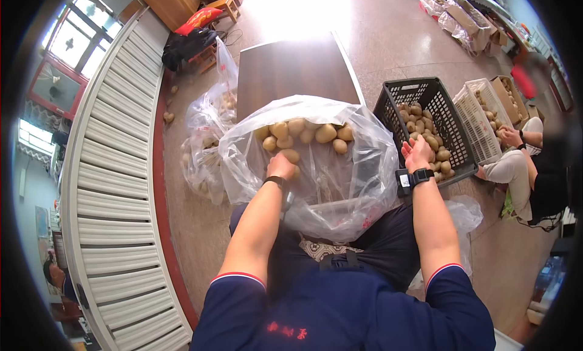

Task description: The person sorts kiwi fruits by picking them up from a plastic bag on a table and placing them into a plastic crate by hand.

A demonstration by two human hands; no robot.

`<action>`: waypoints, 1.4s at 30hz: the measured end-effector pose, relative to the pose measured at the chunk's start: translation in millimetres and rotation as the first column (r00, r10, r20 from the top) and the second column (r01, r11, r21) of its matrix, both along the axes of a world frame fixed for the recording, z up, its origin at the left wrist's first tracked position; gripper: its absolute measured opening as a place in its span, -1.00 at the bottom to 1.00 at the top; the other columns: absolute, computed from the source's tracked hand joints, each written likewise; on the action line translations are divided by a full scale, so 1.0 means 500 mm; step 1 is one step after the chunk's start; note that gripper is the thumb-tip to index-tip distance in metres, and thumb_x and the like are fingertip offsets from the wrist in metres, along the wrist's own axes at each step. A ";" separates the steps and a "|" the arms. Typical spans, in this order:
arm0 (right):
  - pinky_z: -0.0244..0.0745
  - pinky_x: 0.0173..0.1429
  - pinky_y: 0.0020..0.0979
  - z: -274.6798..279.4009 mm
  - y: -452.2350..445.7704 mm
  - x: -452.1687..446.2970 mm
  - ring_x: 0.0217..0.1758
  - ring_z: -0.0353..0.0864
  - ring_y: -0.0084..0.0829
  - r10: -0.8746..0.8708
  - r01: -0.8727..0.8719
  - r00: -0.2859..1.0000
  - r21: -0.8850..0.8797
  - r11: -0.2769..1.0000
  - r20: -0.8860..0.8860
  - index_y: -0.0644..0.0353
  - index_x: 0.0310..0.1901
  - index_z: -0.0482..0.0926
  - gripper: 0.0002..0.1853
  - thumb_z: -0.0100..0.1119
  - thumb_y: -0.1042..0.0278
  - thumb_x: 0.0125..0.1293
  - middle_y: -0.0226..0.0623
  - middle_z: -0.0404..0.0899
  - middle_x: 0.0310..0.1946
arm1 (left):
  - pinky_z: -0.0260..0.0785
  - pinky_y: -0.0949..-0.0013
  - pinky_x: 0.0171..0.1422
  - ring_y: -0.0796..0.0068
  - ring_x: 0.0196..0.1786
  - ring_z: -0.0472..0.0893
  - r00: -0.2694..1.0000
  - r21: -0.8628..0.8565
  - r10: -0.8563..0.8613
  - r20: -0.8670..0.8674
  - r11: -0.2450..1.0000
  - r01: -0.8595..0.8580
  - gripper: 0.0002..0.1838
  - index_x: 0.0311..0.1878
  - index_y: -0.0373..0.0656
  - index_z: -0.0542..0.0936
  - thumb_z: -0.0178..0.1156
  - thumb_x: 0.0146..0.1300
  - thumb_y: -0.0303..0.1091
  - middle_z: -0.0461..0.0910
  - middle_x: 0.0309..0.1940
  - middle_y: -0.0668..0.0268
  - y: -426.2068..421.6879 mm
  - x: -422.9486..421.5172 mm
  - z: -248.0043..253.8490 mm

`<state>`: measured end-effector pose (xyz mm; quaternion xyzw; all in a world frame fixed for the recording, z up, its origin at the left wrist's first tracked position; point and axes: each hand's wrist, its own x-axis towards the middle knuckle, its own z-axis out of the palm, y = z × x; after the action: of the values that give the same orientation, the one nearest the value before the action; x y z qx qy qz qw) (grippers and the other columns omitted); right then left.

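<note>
In the clear plastic bag (376, 169) in front of me, several potatoes (296, 126) lie in a row along the far side. My left hand (279, 167) is inside the bag's mouth at its left, fingers closed around a potato (289, 156). Another potato shows beside those fingers, partly covered. My right hand (417, 155) is over the near left side of a black plastic crate (456, 129), palm turned up and fingers apart, with nothing visible in it. Potatoes (443, 155) fill part of that crate, close to the fingertips.
A dark wooden board (297, 71) lies beyond the bag. More bagged potatoes (203, 147) stand at left, beside a white radiator (115, 187). At right, another person (528, 169) sits by a white crate (477, 120) and a cardboard box (509, 96). A loose plastic bag (464, 220) lies near my right forearm.
</note>
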<state>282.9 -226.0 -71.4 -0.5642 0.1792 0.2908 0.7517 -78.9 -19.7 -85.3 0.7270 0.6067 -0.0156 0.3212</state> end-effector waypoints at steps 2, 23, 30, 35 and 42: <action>0.52 -0.41 -0.39 0.027 0.012 -0.028 -0.43 0.58 -0.39 0.107 -0.105 0.984 -0.027 0.994 0.141 0.14 0.01 0.40 -0.70 -0.01 0.09 0.45 -0.32 0.51 -0.17 | 0.41 0.09 0.30 -0.03 0.22 0.54 0.999 -0.022 -0.030 0.042 0.999 0.031 -0.49 0.13 -0.22 0.56 0.28 0.07 -0.28 0.57 0.13 -0.07 -0.009 0.001 0.013; 0.03 0.44 0.26 0.131 0.032 -0.095 0.56 -0.03 0.05 0.435 -0.336 0.897 0.768 0.545 0.084 0.06 0.57 -0.29 0.11 -0.25 -0.62 0.26 -0.14 -0.17 0.57 | 0.26 0.46 -0.62 0.61 -0.61 0.43 0.871 -0.378 0.054 0.489 0.912 0.156 -0.62 -0.11 -0.22 0.50 0.35 0.21 -0.13 0.51 -0.51 0.37 -0.091 0.074 0.066; 0.47 0.03 -0.26 0.067 0.048 -0.199 0.05 0.58 -0.30 0.757 -0.768 0.635 0.229 0.598 0.153 -0.03 0.31 0.29 -0.40 -0.11 -0.27 0.45 -0.27 0.44 0.20 | 0.30 0.49 -0.60 0.62 -0.58 0.45 0.814 -0.405 0.067 0.577 0.889 0.214 -0.59 -0.10 -0.23 0.47 0.32 0.23 -0.10 0.52 -0.47 0.36 -0.089 0.085 0.072; 0.47 0.22 -0.27 0.028 0.029 -0.285 0.16 0.57 -0.14 0.756 -0.673 -0.116 -0.611 0.417 0.644 0.22 0.27 0.36 -0.32 0.38 0.15 0.17 -0.04 0.49 0.16 | 0.35 0.50 -0.58 0.60 -0.51 0.50 0.819 -0.432 0.043 0.573 0.865 0.257 -0.56 -0.01 -0.26 0.47 0.30 0.29 -0.09 0.56 -0.37 0.33 -0.101 0.084 0.077; 0.51 0.21 -0.21 0.066 0.005 -0.341 0.22 0.50 -0.08 0.671 -0.573 -0.384 -0.734 0.365 0.634 0.10 0.33 0.30 -0.26 0.37 0.37 0.07 -0.16 0.38 0.23 | 0.38 0.53 -0.54 0.61 -0.50 0.52 0.790 -0.548 0.047 0.612 0.745 0.380 -0.59 0.08 -0.25 0.42 0.30 0.27 -0.29 0.56 -0.34 0.31 -0.137 0.090 0.115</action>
<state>112.2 -223.6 -38.3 -0.6215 -0.6673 0.2300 0.3399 -33.9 -88.1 -27.6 0.5920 0.3607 -0.0276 0.7201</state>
